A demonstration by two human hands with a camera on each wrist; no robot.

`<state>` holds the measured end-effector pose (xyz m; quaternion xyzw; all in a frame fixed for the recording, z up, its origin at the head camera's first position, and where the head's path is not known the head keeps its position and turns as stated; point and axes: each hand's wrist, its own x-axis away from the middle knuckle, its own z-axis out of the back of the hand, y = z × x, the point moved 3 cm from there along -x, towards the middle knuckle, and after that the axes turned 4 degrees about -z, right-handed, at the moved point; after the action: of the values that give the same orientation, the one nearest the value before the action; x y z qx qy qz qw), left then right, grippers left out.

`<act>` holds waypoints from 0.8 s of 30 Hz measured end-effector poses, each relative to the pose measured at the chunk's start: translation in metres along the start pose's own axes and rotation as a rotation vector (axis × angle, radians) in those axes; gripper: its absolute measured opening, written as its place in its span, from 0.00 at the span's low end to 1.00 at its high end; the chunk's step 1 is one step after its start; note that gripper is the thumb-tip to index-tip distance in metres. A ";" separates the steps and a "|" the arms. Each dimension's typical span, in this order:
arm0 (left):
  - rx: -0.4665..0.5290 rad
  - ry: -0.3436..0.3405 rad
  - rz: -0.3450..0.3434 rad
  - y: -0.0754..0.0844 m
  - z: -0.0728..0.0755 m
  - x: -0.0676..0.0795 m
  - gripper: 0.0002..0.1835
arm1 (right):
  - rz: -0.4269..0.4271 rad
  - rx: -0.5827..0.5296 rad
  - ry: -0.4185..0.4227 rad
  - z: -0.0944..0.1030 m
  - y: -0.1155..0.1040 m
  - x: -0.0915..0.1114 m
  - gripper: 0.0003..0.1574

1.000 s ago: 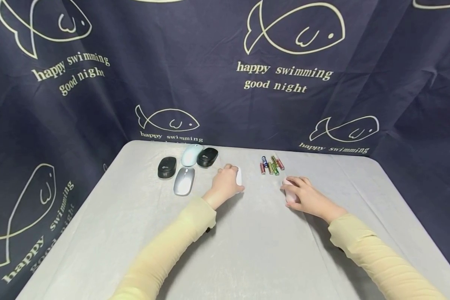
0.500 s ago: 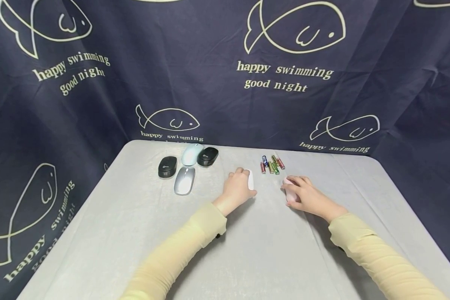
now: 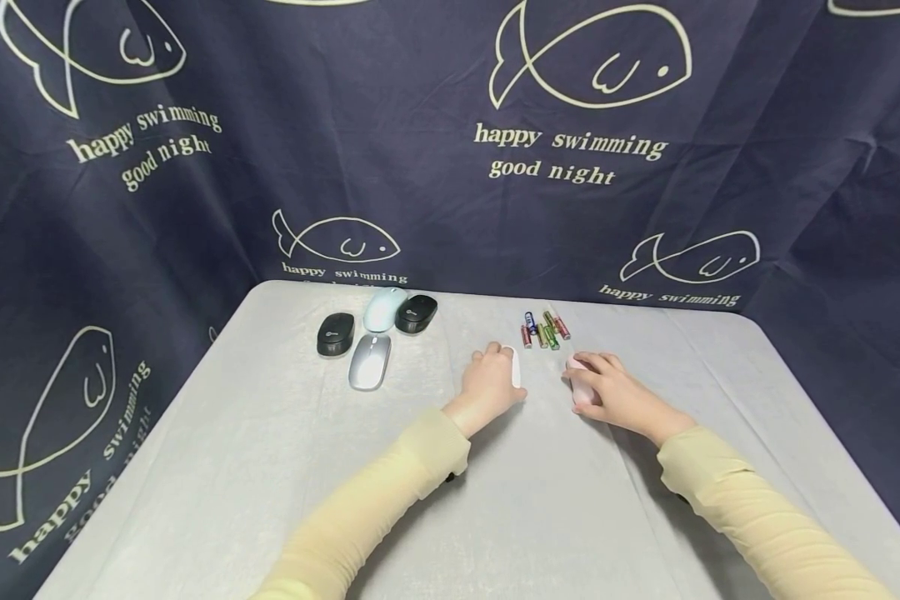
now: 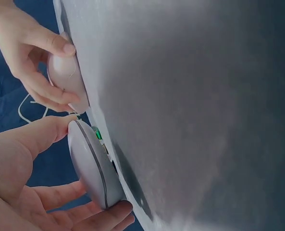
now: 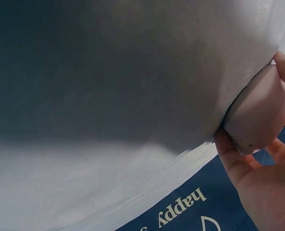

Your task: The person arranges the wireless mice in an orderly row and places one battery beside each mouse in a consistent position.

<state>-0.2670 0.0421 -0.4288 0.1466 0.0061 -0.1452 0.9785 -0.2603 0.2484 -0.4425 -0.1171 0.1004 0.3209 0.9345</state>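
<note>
My left hand [image 3: 491, 383] pinches a white computer mouse [image 3: 515, 367] near the middle of the table. In the left wrist view, thumb and fingertips hold this white mouse [image 4: 87, 161] by its two ends; its shadow lies beside it, and it seems slightly off the cloth. To the right, my right hand [image 3: 617, 393] grips a pale pink mouse [image 3: 580, 385]. Thumb and fingers span the pink mouse [image 5: 260, 110] end to end in the right wrist view, and its lower edge is at the tabletop. The hands partly cover both mice.
On the left of the table [image 3: 232, 450] lie a silver mouse [image 3: 369, 362], a light blue mouse [image 3: 385, 309], a black mouse [image 3: 335, 334] and a second black mouse [image 3: 416, 314]. Several small batteries [image 3: 543, 331] lie behind the hands. A dark blue curtain [image 3: 450, 233] hangs behind.
My left hand has moved rightward and a little nearer with the white mouse, closing on the pink one. The right hand with the pink mouse has stayed in place.
</note>
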 end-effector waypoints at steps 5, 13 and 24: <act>-0.018 0.007 -0.014 0.003 -0.006 -0.003 0.35 | 0.012 0.001 0.013 -0.001 0.000 0.000 0.32; -0.040 -0.005 -0.024 0.004 -0.011 -0.006 0.36 | 0.035 0.006 0.027 -0.002 0.002 0.000 0.32; -0.049 -0.047 -0.030 0.008 -0.008 -0.006 0.36 | 0.057 0.007 0.040 -0.004 0.003 0.000 0.32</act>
<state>-0.2698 0.0532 -0.4340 0.1189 -0.0111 -0.1632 0.9793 -0.2622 0.2498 -0.4468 -0.1174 0.1236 0.3447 0.9231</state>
